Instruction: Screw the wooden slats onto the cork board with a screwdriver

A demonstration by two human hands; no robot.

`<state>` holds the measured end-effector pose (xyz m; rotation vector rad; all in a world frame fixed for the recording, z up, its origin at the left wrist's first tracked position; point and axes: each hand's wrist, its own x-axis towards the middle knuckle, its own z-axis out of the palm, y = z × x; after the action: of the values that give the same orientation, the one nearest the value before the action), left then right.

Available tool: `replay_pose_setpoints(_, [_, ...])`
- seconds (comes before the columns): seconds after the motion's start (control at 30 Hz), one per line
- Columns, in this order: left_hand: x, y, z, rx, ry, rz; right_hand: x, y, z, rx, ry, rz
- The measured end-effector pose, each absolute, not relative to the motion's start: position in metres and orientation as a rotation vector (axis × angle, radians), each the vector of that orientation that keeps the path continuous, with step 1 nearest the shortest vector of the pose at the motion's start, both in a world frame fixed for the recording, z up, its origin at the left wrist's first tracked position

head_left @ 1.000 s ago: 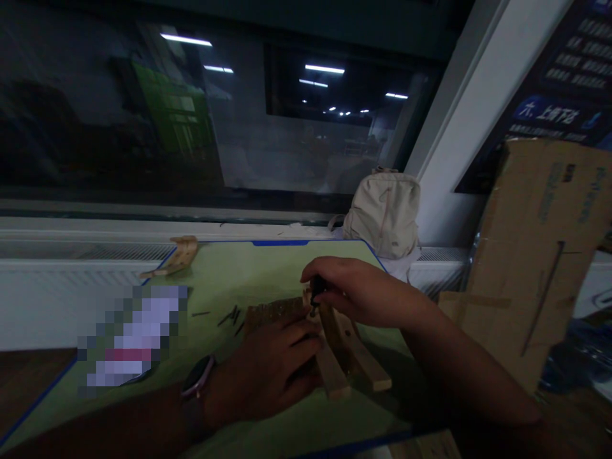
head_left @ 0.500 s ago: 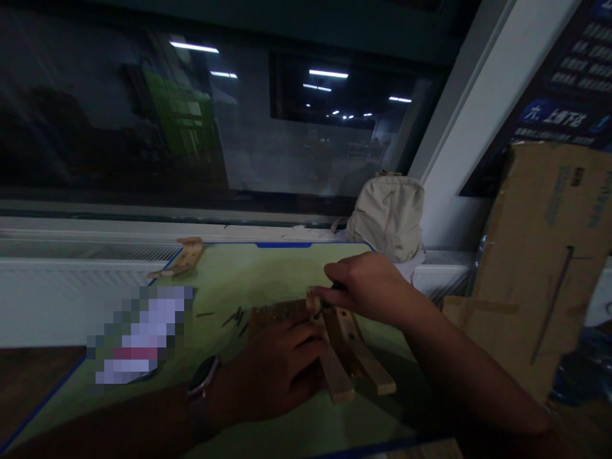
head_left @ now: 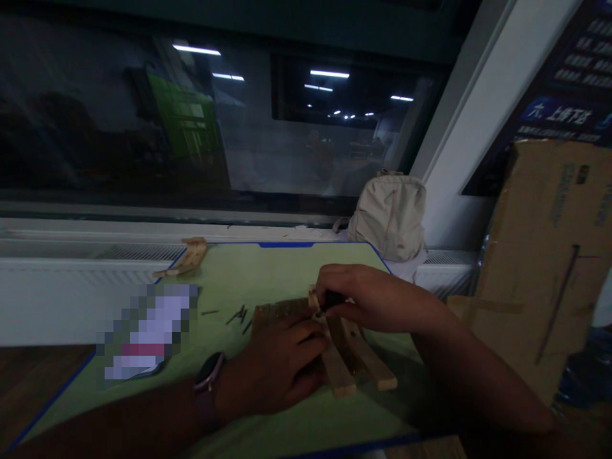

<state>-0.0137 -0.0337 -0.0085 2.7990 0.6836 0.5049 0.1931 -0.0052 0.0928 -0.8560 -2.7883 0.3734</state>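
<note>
A small wooden assembly rests on the light green tabletop. It has two pale curved side pieces with holes and a darker, glossy panel to the left. My left hand, with a watch on its wrist, lies over the panel, its fingers bent against the nearer side piece and gripping it. My right hand is closed around a black-handled screwdriver, held over the far end of that piece near a hole. The tool's tip is mostly hidden by the fingers.
Several dark screws lie left of the panel. A blurred-out flat item is at the table's left, with another curved wooden piece at the back left corner. Behind stand a beige backpack and, right, a cardboard box.
My right hand has turned at the wrist around the screwdriver, its fingers now lower and curled over the handle. My left hand stays on the wooden assembly. The view has shifted slightly.
</note>
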Motion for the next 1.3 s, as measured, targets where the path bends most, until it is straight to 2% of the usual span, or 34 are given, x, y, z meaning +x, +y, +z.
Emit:
replay_pose_setpoints(0.2, [-0.014,-0.034,-0.006,2.777,0.671,0.493,0.187,0.007,0.078,-1.135,-2.676,-0.150])
replay_pose_setpoints(0.33, [-0.016,-0.034,-0.006,2.759,0.661,0.501,0.178,0.007,0.075,-1.297,-2.640,-0.336])
replay_pose_setpoints(0.5, [-0.016,-0.033,-0.007,2.788,0.671,0.509,0.177,-0.002,0.079,-1.290,-2.616,-0.285])
replay_pose_setpoints(0.73, [-0.014,-0.031,-0.008,2.847,0.650,0.513,0.189,0.003,0.078,-1.071,-2.703,0.130])
replay_pose_setpoints(0.83, [-0.013,-0.031,-0.009,2.864,0.634,0.551,0.186,0.006,0.078,-1.093,-2.709,0.039])
replay_pose_setpoints(0.97, [-0.013,-0.030,-0.011,2.872,0.636,0.574,0.183,0.009,0.078,-1.280,-2.707,-0.311])
replay_pose_setpoints(1.03, [-0.013,-0.030,-0.011,2.870,0.630,0.562,0.182,0.010,0.078,-1.350,-2.689,-0.387])
replay_pose_setpoints(1.13, [-0.014,-0.031,-0.009,2.871,0.628,0.550,0.183,0.010,0.077,-1.255,-2.687,-0.235])
replay_pose_setpoints(1.3, [-0.015,-0.030,-0.009,2.880,0.622,0.577,0.194,0.000,0.084,-0.873,-2.722,0.326])
